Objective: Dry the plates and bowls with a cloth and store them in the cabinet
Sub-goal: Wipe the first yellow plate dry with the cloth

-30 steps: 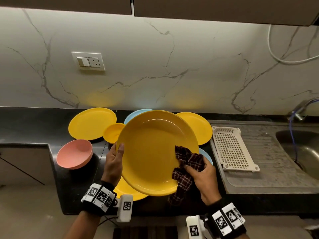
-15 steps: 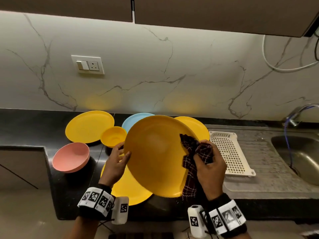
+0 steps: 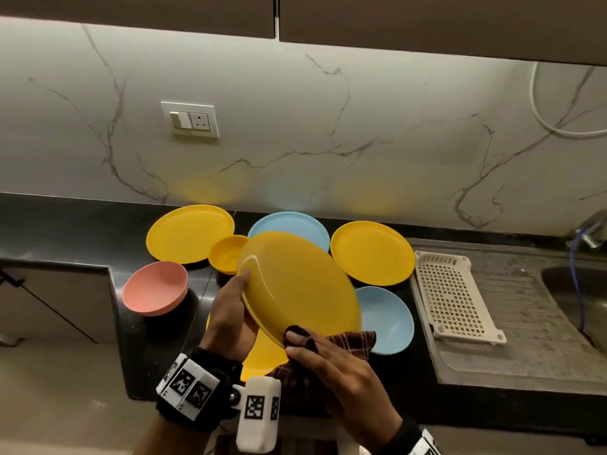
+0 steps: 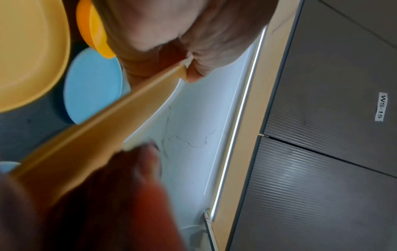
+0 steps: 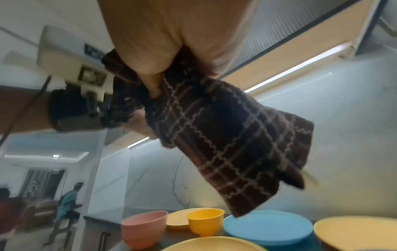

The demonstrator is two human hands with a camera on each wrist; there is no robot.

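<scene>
I hold a large yellow plate (image 3: 297,285) tilted above the black counter, underside facing me. My left hand (image 3: 230,310) grips its left rim, thumb on top; the left wrist view shows the plate's edge (image 4: 111,122) pinched between thumb and fingers. My right hand (image 3: 331,362) holds a dark checked cloth (image 3: 348,339) against the plate's lower rim. The right wrist view shows the cloth (image 5: 232,141) bunched in the fingers and hanging loose. The upper cabinet (image 3: 427,21) doors are closed.
On the counter lie yellow plates (image 3: 189,233) (image 3: 372,252), a blue plate (image 3: 295,224), a small yellow bowl (image 3: 226,252), a pink bowl (image 3: 156,287), a blue bowl (image 3: 387,318) and another yellow plate (image 3: 262,356) beneath my hands. A white rack (image 3: 453,293) and sink (image 3: 578,290) sit right.
The plate has been turned over from its inside facing me to its underside. My right hand with the cloth moved from the plate's right side down to its lower rim.
</scene>
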